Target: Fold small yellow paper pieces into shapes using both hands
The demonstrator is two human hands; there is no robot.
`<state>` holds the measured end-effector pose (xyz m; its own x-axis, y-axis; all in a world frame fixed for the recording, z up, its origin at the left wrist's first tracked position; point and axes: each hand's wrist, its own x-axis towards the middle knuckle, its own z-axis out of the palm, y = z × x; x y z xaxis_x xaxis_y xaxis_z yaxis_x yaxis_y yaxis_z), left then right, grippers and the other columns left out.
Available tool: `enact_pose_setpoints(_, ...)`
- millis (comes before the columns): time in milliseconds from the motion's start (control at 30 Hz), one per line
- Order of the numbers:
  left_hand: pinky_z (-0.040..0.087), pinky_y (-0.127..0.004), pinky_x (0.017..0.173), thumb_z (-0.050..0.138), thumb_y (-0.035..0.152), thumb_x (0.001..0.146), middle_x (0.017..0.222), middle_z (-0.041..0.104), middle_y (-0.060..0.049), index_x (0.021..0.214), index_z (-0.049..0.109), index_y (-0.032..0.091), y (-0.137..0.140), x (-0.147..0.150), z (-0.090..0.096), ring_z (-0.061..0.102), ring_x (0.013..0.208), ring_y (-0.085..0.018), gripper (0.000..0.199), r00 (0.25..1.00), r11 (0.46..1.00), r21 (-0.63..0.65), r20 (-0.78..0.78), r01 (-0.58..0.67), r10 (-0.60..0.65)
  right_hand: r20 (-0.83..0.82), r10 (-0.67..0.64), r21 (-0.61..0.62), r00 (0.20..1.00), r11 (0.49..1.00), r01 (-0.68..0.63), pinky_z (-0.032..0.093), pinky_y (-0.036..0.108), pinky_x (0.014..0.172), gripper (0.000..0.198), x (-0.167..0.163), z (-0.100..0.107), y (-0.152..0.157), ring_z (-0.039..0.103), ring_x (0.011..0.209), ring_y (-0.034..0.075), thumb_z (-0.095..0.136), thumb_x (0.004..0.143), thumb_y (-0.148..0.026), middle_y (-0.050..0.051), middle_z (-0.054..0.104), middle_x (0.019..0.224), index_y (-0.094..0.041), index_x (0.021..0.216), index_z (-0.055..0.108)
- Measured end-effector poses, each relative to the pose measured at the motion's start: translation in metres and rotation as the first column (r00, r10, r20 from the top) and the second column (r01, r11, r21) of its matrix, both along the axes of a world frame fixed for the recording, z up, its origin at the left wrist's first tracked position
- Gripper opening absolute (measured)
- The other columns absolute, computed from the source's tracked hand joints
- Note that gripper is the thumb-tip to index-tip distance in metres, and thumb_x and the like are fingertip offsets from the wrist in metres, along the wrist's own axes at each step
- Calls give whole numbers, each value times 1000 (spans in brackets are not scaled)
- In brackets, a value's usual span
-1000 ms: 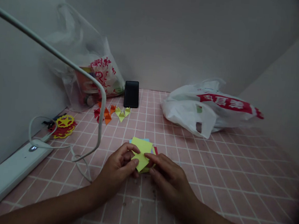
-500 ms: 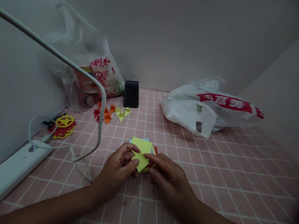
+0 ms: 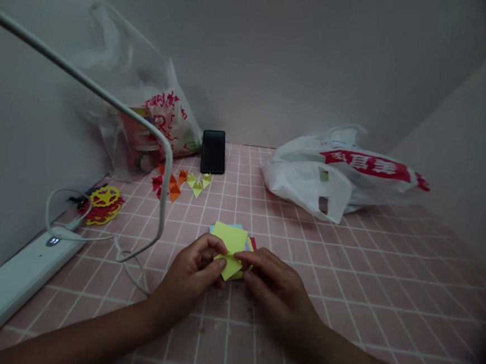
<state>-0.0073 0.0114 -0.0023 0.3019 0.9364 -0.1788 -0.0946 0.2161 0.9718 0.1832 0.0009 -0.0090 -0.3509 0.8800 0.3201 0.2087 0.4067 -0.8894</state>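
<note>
**Left hand (image 3: 196, 265) and right hand (image 3: 279, 286) meet at a yellow paper piece (image 3: 230, 268)**

The yellow paper piece is in front of the person, at the near side of a paper stack (image 3: 231, 236) and partly overlapping it in view. The left thumb and index finger pinch it from its left side, the other fingers curled behind. The right index fingertip touches its upper right part, with the thumb lower and apart; whether the right fingers grip it, I cannot tell. The stack's top sheet is yellow, with blue, purple and red edges showing beneath.

Toward the far edge of the pink tiled tabletop (image 3: 341, 324), a black smartphone (image 3: 214, 151) lies beside a translucent plastic bag (image 3: 173, 129) in the far left corner. Just nearer sit orange folded papers (image 3: 175, 192), red ones and pale yellow folded papers (image 3: 197, 188). A white plastic bag (image 3: 302, 178) lies near the far edge, right of the phone. Along the left edge are yellow and red cutouts (image 3: 106, 196) and a white power strip (image 3: 20, 276); a thick white cable (image 3: 86, 84) arches above.
</note>
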Motion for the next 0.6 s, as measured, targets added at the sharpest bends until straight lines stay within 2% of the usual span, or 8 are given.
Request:
enact_pose_setpoints(233, 46, -21, 58, 61, 24, 85, 72, 61, 3, 90, 52, 18, -1, -1, -2, 60, 57, -8, 11, 1000, 1000, 21, -18, 10, -9, -28, 11, 9, 1000, 1000, -10, 46, 30, 72, 29, 0, 1, 1, 60, 83, 16, 52, 90, -12, 4, 64, 91, -25, 113, 64)
enact_pose_setpoints(433, 47, -22, 58, 59, 24, 86, 71, 60, 3, 90, 52, 19, -2, 0, -2, 58, 58, -9, 10, 999, 998, 63, -36, 30, -28, -12, -14, -125, 1000, 992, 12, 45, 29, 68, 17, 0, 0, 2, 58, 78, 16, 56, 88, -15, 3, 63, 87, -21, 100, 66)
enact_pose_setpoints(600, 46, -23, 59, 57, 25, 87, 69, 58, 3, 99, 57, 19, -5, -1, 2, 58, 62, -12, 13, 983, 982, 145, -155, 118, -96, 18, -24, -209, 1000, 977, 27, 42, 27, 63, 8, -2, 3, 2, 55, 68, 14, 58, 86, -17, 1, 60, 75, -19, 85, 65)
